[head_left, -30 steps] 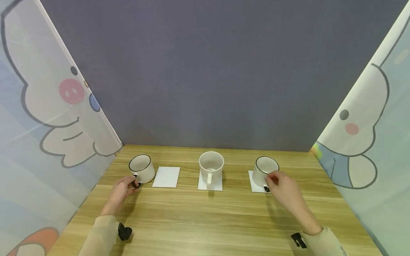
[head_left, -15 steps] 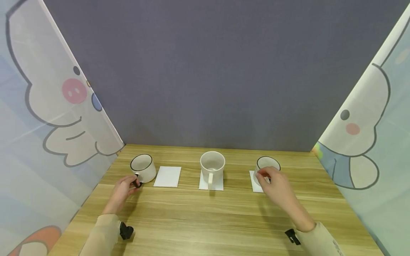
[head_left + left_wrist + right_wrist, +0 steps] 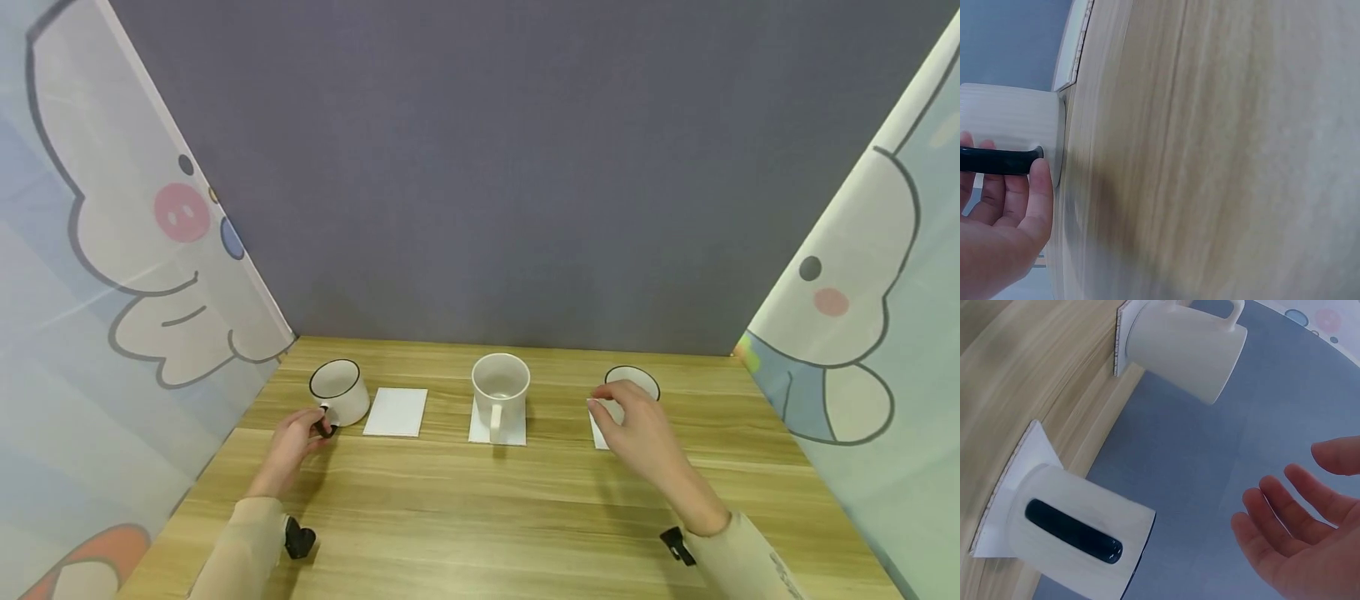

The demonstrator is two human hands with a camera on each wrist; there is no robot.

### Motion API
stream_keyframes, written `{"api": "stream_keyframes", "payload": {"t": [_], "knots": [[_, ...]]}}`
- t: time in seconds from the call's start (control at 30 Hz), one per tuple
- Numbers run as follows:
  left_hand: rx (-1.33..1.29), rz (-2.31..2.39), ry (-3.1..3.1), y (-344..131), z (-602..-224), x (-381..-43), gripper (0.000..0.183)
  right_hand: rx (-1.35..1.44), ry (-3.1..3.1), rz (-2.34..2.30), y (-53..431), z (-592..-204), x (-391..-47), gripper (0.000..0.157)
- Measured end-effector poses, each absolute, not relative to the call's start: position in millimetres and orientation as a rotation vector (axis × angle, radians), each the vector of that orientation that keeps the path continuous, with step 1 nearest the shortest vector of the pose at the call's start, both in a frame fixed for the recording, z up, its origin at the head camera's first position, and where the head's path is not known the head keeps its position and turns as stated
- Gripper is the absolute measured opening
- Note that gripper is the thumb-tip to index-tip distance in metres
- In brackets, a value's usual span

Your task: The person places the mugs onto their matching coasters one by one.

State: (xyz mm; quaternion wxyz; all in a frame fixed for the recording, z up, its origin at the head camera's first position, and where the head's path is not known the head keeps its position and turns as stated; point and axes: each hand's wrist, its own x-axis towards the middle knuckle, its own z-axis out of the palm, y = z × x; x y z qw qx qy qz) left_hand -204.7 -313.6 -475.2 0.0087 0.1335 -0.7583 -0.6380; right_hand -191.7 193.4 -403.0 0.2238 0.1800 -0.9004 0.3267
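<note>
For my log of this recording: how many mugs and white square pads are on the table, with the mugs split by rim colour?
Black-rimmed mugs: 2
White-rimmed mugs: 1
White square pads: 3
Total: 6

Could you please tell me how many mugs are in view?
3. One black-rimmed mug is at the left, beside a bare white square; a plain white mug stands on the middle square; another black-rimmed one stands on the right square.
</note>
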Motion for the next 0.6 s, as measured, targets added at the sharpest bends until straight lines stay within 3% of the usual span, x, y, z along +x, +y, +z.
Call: {"api": "stream_keyframes", "payload": {"t": [0.6], "knots": [[0.432, -2.013, -2.349, -312.6, -475.3, -205.2, 0.031, 0.596, -2.406, 0.921, 172.9, -397.7, -194.2, 0.012]]}}
